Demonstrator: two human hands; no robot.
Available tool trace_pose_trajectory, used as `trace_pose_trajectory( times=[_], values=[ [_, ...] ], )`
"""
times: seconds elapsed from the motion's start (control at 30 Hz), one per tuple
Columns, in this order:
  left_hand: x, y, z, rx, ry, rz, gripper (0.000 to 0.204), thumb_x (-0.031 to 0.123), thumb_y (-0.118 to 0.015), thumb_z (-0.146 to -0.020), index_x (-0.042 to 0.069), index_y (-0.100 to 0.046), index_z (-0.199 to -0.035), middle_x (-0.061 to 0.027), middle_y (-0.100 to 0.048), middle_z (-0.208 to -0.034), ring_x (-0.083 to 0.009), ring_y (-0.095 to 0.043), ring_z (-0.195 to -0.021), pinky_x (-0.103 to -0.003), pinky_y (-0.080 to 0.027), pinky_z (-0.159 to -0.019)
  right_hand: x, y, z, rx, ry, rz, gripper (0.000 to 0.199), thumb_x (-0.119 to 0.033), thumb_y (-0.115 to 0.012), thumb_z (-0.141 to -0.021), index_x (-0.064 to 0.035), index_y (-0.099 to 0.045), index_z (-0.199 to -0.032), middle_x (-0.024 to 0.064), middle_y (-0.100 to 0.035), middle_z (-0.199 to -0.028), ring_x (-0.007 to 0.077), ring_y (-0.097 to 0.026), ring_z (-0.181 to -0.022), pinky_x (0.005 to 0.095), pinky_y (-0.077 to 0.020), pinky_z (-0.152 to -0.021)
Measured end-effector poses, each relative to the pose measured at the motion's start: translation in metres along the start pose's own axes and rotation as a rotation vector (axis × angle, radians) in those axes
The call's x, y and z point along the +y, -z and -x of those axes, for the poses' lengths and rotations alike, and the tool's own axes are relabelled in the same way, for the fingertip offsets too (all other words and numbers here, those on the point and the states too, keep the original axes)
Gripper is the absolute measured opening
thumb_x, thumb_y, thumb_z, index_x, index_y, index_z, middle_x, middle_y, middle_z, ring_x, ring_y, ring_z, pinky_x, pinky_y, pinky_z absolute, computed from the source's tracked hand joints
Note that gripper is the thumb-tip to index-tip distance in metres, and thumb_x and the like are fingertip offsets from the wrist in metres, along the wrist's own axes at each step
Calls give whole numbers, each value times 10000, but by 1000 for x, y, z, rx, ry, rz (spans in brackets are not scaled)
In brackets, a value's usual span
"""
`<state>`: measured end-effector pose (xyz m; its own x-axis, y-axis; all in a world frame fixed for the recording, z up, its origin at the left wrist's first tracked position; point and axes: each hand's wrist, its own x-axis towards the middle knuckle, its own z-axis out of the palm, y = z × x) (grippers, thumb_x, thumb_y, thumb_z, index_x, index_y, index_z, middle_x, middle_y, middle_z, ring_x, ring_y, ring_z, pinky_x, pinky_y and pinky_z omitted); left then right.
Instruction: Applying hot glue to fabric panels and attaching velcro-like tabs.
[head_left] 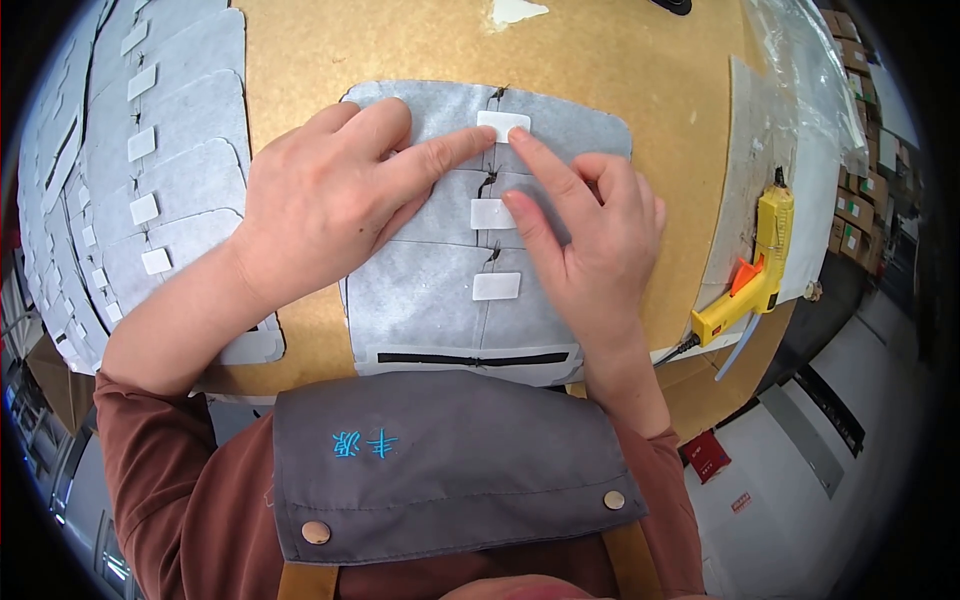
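The left hand's forefinger is stretched out flat, its tip pressing on the left end of the top white tab, while the other fingers lie spread and loosely curved on the grey felt piece, holding nothing. The right hand meets it from the other side: its forefinger tip touches the right end of the same top tab, its middle fingertip rests just at the right edge of the middle white tab, and the remaining fingers are curled back toward the palm, also gripping nothing. Both palms face down, and the wrists angle in from the lower edge so the hands point toward each other over the centre seam. A third white tab lies uncovered lower along that seam, above a dark slit near the felt's lower edge. The felt piece lies flat in the middle of the brown surface, directly before the person's grey apron bib. To the left, a fanned stack of finished grey pieces with white tabs overlaps along the surface. On the right, well apart from the hands, a yellow glue gun with an orange trigger stands near clear plastic sheeting.
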<state>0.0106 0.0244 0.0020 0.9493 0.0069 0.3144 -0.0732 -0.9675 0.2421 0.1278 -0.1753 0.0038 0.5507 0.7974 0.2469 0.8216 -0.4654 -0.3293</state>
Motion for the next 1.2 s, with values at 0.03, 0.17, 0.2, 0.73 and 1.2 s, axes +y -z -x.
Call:
trace_pose_trajectory(
  times=[0.03,0.17,0.2,0.73,1.2],
  values=[
    [0,0,0,0,-1,-1,516,127,-740,-803,297,-674,-1286,15,-431,-701,-146,-479,-590,-294,-395,-475,-1,0,-1,13,-36,-60,351,-321,-763,-824,-250,-714,-1165,-48,-511,-868,141,-517,-799,335,-352,-754],
    [0,2,-2,-5,-9,-2,511,125,-744,-805,269,-660,-1289,13,-435,-693,-149,-487,-586,-294,-402,-483,-1,1,3,94,-205,-279,207,-169,-802,-790,-154,-709,-974,-16,-590,-885,171,-571,-788,334,-379,-766],
    [-1,2,-2,-7,-17,1,515,122,-748,-806,235,-647,-1299,13,-445,-687,-149,-493,-585,-294,-404,-487,2,-1,4,95,-205,-278,207,-169,-802,-790,-154,-709,-974,-16,-590,-885,171,-571,-788,334,-379,-766],
    [0,-1,1,92,47,91,525,95,-765,-824,136,-586,-1316,15,-521,-685,-129,-513,-583,-269,-403,-499,10,-3,8,368,-180,-483,199,-119,-850,-762,-96,-652,-759,-1,-670,-724,163,-601,-683,303,-424,-762],
    [30,12,7,115,-66,-121,412,222,-729,-863,236,-660,-1269,26,-517,-700,-155,-540,-612,-296,-456,-524,17,-8,1,376,-64,-384,190,-71,-692,-872,-106,-734,-1053,43,-702,-938,226,-639,-810,356,-507,-803]
  ],
)
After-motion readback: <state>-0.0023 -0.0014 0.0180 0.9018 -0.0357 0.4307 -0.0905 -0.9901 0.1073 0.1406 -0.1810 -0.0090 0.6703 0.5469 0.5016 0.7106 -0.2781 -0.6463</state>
